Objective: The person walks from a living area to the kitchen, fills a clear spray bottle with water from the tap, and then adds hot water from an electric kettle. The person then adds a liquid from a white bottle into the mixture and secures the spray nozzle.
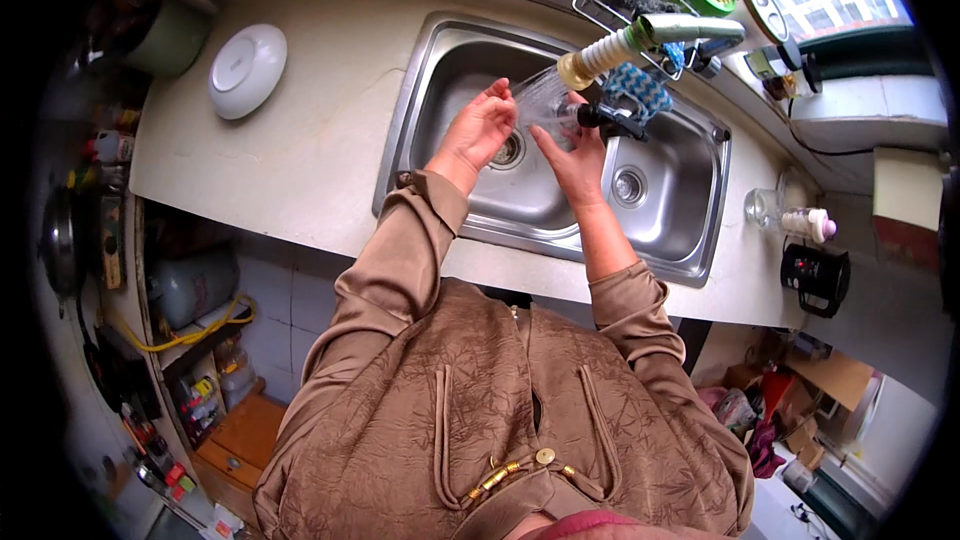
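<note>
My left hand [482, 127] is in the water over the large left bowl of a steel double sink [445, 65]. Its fingers are loosely bent and apart, with nothing between them. My right hand [573, 165] is to its right, thumb and fingers spread, holding nothing visible; its fingertips lie partly behind the spray. Water fans down toward both hands from a cream spray head [580, 68] on a ribbed hose. Close to the right fingertips is a black spout [605, 120]. A drain [507, 152] shows between the hands.
A white dish [248, 71] lies upside down on the counter at left. A blue-white patterned cloth [638, 90] hangs behind the sink, below a wire rack. On the right are a glass jar [763, 207], a bottle with a pink cap [808, 224] and a black jug [814, 278].
</note>
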`<state>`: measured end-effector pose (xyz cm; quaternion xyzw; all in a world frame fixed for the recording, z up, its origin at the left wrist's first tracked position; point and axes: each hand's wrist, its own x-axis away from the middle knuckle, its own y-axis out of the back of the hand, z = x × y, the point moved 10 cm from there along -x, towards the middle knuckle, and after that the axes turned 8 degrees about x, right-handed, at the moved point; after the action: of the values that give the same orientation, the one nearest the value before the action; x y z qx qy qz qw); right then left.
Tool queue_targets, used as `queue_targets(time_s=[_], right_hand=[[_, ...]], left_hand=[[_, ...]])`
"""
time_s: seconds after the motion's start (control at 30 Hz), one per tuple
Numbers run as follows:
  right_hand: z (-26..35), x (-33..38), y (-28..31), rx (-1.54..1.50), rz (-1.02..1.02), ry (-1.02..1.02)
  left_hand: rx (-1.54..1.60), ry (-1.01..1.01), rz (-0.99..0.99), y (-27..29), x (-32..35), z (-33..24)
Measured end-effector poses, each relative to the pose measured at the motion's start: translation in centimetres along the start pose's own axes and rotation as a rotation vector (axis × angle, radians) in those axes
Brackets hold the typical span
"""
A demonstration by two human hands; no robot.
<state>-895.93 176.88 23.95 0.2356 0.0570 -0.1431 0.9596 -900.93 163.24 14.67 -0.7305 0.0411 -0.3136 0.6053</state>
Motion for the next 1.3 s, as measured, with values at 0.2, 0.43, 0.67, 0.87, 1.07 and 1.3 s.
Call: queue_targets(time_s=[0.2,0.43,0.67,0.87,1.07,1.3], right_hand=[[-0.7,0.2,0.9,0.032,-0.011,-0.025],[-0.1,-0.7,-0.1,0.185,0.032,0.063],[-0.3,-0.9,-4.8,0.033,0.310,-0.117],[-1.2,-2.0,-4.2,-0.731,0.157,-0.293],[-1.9,-3.2,-2.2,-0.724,-0.041,-0.222],[-0.2,-4.0,1.0,-0.807,-0.214,-0.187]], left_hand=[[0.151,0.109,0.027,-0.2,-0.3,1.3],[-1.133,-0.402,0.302,-2.9,1.3,-1.3],[-1.717,-0.820,0.302,-6.9,5.1,-1.0],[-1.881,-0.557,0.192,-5.1,5.0,0.0],[-1.681,-0.496,0.177,-3.4,3.8,-0.4],[-1.709,-0.349,0.081,-2.2,3.8,-0.4]])
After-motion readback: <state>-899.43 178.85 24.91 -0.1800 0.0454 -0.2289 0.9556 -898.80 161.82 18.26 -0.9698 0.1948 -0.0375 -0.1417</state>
